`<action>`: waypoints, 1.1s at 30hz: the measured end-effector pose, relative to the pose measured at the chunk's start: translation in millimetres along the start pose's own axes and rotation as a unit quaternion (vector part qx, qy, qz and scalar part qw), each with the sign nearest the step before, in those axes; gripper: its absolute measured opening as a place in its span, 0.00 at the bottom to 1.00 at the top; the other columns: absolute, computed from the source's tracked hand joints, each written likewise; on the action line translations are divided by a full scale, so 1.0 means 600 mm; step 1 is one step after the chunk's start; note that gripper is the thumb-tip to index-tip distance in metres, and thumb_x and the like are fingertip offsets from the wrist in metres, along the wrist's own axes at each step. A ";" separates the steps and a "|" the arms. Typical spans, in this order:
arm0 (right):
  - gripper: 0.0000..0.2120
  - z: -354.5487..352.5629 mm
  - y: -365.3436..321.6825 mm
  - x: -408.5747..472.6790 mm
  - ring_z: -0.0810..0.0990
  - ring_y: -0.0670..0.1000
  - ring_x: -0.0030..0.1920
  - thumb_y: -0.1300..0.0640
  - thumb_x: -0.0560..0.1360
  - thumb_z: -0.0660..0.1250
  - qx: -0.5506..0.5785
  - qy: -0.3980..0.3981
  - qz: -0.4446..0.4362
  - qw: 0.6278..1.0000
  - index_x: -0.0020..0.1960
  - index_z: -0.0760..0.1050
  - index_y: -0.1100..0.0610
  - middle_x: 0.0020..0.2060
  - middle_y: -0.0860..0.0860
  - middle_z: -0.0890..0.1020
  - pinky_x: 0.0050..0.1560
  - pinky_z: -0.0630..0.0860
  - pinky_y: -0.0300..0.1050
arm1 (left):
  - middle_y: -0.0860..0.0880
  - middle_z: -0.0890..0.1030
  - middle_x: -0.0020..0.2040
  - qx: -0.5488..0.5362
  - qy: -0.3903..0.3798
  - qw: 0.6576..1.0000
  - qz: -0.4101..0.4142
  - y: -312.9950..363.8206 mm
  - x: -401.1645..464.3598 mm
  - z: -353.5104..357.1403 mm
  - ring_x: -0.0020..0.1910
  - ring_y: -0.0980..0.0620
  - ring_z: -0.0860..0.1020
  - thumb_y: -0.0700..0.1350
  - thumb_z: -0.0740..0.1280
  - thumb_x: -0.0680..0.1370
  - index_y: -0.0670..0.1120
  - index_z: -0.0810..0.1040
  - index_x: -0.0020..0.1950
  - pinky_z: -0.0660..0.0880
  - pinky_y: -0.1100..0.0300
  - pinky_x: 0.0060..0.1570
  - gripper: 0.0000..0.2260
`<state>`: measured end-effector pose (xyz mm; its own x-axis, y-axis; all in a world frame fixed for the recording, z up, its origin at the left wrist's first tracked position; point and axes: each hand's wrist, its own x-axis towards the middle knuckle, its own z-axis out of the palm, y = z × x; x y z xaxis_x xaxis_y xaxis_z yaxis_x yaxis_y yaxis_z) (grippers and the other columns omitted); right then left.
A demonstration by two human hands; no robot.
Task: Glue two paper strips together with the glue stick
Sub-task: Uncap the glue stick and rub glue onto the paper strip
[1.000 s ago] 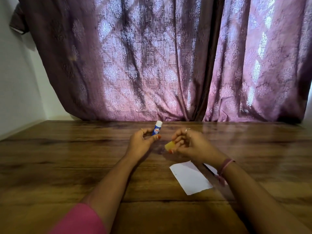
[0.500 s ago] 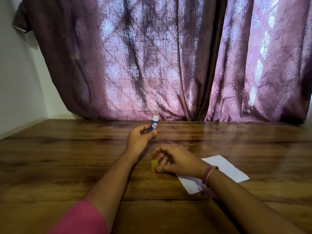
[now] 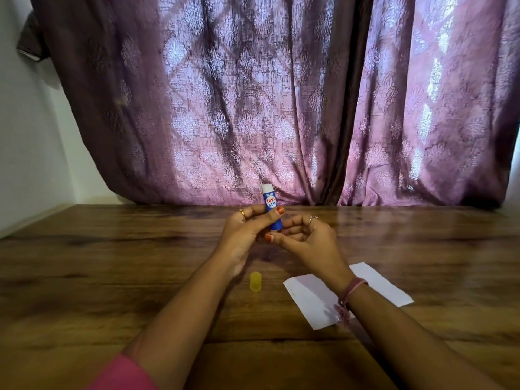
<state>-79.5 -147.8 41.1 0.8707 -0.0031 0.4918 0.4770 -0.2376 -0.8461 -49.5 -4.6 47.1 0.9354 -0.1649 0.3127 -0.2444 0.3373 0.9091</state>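
Blue glue stick (image 3: pixel 270 211) uncapped, clasped in left hand (image 3: pixel 247 230); right hand (image 3: pixel 304 237) curled, seemingly empty. Yellow cap (image 3: pixel 255 281) at 6 o'clock could roll off bench (image 3: pixel 112 263).

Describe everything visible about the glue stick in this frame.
The glue stick is a small blue tube with a red and white label and a white top end. It is uncapped: its yellow cap lies apart on the wooden table. It stands nearly upright above the table, white end up, gripped by the left hand, whose thumb crosses its front. The right hand's fingers are at its base.
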 end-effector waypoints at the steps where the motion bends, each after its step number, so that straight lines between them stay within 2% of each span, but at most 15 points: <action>1: 0.14 0.000 0.000 0.000 0.85 0.47 0.37 0.55 0.63 0.80 -0.006 0.010 -0.003 1.000 0.43 0.80 0.57 0.36 0.51 0.86 0.39 0.81 0.39 | 0.46 0.85 0.39 0.004 -0.005 1.000 -0.001 0.001 -0.002 0.002 0.37 0.51 0.82 0.49 0.78 0.61 0.50 0.86 0.39 0.80 0.55 0.40 0.09; 5: 0.09 0.003 0.004 -0.004 0.83 0.47 0.36 0.57 0.67 0.78 -0.016 0.025 -0.009 1.000 0.42 0.79 0.57 0.35 0.52 0.85 0.39 0.81 0.41 | 0.45 0.85 0.38 0.014 -0.009 1.000 0.002 0.000 -0.007 0.006 0.35 0.52 0.82 0.48 0.79 0.59 0.46 0.85 0.40 0.79 0.61 0.32 0.12; 9: 0.05 0.009 0.005 -0.007 0.83 0.51 0.38 0.61 0.70 0.75 0.009 0.007 0.004 1.000 0.44 0.80 0.60 0.37 0.56 0.84 0.43 0.82 0.49 | 0.42 0.86 0.41 0.021 -0.009 1.000 -0.008 -0.001 -0.007 0.003 0.38 0.48 0.84 0.50 0.80 0.57 0.47 0.86 0.41 0.80 0.57 0.35 0.16; 13: 0.07 0.008 0.002 -0.010 0.83 0.54 0.41 0.62 0.72 0.73 0.036 -0.009 0.010 0.999 0.48 0.80 0.63 0.40 0.61 0.85 0.46 0.80 0.49 | 0.40 0.85 0.44 0.040 -0.005 0.999 -0.007 -0.004 -0.005 0.001 0.43 0.43 0.84 0.50 0.82 0.56 0.46 0.85 0.45 0.81 0.49 0.43 0.20; 15: 0.07 0.009 0.000 -0.012 0.83 0.55 0.42 0.62 0.73 0.72 0.041 -0.019 0.011 0.999 0.50 0.79 0.63 0.42 0.63 0.84 0.46 0.80 0.48 | 0.41 0.86 0.43 0.060 -0.009 0.998 -0.002 -0.003 -0.004 -0.002 0.43 0.45 0.84 0.51 0.81 0.58 0.47 0.85 0.45 0.82 0.51 0.42 0.19; 18: 0.10 0.009 0.001 -0.012 0.82 0.52 0.40 0.64 0.75 0.69 0.074 -0.040 0.031 0.996 0.54 0.77 0.67 0.43 0.65 0.83 0.42 0.80 0.41 | 0.42 0.86 0.44 0.068 -0.022 0.997 -0.012 -0.001 -0.004 -0.004 0.42 0.46 0.84 0.51 0.81 0.57 0.48 0.85 0.45 0.82 0.49 0.42 0.19; 19: 0.11 0.010 0.001 -0.013 0.82 0.50 0.40 0.64 0.75 0.67 0.088 -0.050 0.040 0.994 0.56 0.77 0.67 0.44 0.65 0.83 0.40 0.79 0.38 | 0.42 0.86 0.43 0.065 -0.025 0.997 -0.018 0.000 -0.004 -0.004 0.41 0.46 0.84 0.51 0.81 0.57 0.48 0.85 0.44 0.82 0.48 0.41 0.19; 22: 0.10 0.009 0.000 -0.014 0.82 0.48 0.42 0.64 0.78 0.63 0.127 -0.095 0.072 0.985 0.58 0.76 0.66 0.46 0.58 0.83 0.40 0.78 0.36 | 0.45 0.86 0.41 0.064 -0.030 0.997 -0.011 0.000 -0.004 -0.007 0.37 0.51 0.83 0.51 0.80 0.56 0.49 0.86 0.43 0.81 0.57 0.36 0.17; 26: 0.08 0.002 -0.003 -0.014 0.83 0.43 0.44 0.62 0.80 0.60 0.187 -0.155 0.120 0.963 0.56 0.75 0.62 0.45 0.52 0.83 0.41 0.78 0.35 | 0.43 0.85 0.41 0.044 -0.036 0.998 -0.023 -0.006 -0.001 -0.010 0.37 0.50 0.82 0.49 0.82 0.59 0.46 0.85 0.45 0.78 0.59 0.33 0.17; 28: 0.08 0.001 -0.002 -0.014 0.82 0.43 0.44 0.61 0.80 0.59 0.200 -0.167 0.137 0.956 0.56 0.75 0.60 0.45 0.50 0.83 0.42 0.77 0.35 | 0.40 0.85 0.43 0.037 -0.033 0.998 -0.028 -0.011 0.002 -0.011 0.38 0.47 0.81 0.49 0.82 0.60 0.45 0.85 0.46 0.76 0.57 0.34 0.18; 30: 0.07 0.003 -0.002 -0.015 0.81 0.46 0.44 0.59 0.80 0.60 0.206 -0.163 0.146 0.954 0.54 0.75 0.60 0.44 0.51 0.83 0.40 0.77 0.36 | 0.38 0.84 0.44 0.038 -0.025 0.999 -0.028 -0.014 0.005 -0.012 0.40 0.45 0.81 0.49 0.82 0.60 0.44 0.84 0.47 0.75 0.54 0.39 0.20; 33: 0.09 0.005 -0.002 -0.016 0.79 0.49 0.40 0.56 0.76 0.67 0.186 -0.148 0.137 0.962 0.54 0.79 0.59 0.41 0.53 0.83 0.36 0.77 0.37 | 0.38 0.85 0.45 0.055 -0.012 0.998 -0.019 -0.011 0.008 -0.016 0.39 0.44 0.82 0.51 0.82 0.59 0.44 0.84 0.47 0.76 0.50 0.41 0.21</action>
<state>-87.8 -144.8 36.8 0.9394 0.2731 0.2072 0.1872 0.0974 -0.9775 -40.7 1.1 39.9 0.9386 -0.1984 0.2823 -0.2362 0.2270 0.9448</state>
